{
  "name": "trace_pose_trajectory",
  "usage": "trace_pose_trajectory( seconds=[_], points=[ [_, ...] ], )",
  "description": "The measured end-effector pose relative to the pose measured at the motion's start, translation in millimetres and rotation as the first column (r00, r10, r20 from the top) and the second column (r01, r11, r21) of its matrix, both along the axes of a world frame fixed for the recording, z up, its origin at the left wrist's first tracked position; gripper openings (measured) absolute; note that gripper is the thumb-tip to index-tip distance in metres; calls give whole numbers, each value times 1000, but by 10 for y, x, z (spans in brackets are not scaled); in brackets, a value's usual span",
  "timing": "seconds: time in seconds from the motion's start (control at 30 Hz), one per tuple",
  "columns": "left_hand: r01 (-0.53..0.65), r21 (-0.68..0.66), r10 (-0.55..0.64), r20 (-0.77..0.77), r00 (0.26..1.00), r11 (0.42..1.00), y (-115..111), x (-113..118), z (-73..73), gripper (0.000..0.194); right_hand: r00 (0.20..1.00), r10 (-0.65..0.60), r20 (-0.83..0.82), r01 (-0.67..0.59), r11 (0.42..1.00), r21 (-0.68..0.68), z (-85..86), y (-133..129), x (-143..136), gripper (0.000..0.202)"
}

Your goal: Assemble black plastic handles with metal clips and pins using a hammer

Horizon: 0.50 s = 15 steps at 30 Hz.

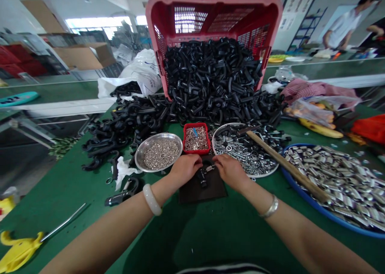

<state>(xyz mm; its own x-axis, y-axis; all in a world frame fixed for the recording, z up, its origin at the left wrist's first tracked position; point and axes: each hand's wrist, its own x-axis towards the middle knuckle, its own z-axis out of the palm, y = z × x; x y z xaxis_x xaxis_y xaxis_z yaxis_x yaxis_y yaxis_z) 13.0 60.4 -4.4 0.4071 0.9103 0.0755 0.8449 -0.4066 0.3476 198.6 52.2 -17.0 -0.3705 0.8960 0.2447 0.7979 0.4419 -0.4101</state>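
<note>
Left hand pinched curved black part over flat dark mat, green bench's near edge; right hand narrow by ribbed metal piece, grip unclear.

Both forearms reach in from the lower corners, the left forearm and right forearm slanting toward each other as they go forward. The left hand and right hand face one another, close but apart, backs mostly upward. The fingers of each bend inward toward the gap between them; how tightly either grip is closed is too small to tell.
</note>
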Motion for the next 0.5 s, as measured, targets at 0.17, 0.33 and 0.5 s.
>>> trace_pose_trajectory(
  seconds=[0.17, 0.33, 0.5],
  points=[
    [12, 81, -7, -71, 997, 997, -87, -18, -104, 21, 971, 31, 237, -22, 999, -40, 84, 64, -61, 25],
    [74, 141, -56, -127, 990, 987, -170, -28, -91, 41, 865, 137, 483, -136, 990, -37, 258, 38, -165, 25],
    [117, 113, -115, -20, 993, 987, -257, -126, -90, 79, 803, 159, 574, -195, 981, 1, 294, 32, -284, 22]
  ],
)
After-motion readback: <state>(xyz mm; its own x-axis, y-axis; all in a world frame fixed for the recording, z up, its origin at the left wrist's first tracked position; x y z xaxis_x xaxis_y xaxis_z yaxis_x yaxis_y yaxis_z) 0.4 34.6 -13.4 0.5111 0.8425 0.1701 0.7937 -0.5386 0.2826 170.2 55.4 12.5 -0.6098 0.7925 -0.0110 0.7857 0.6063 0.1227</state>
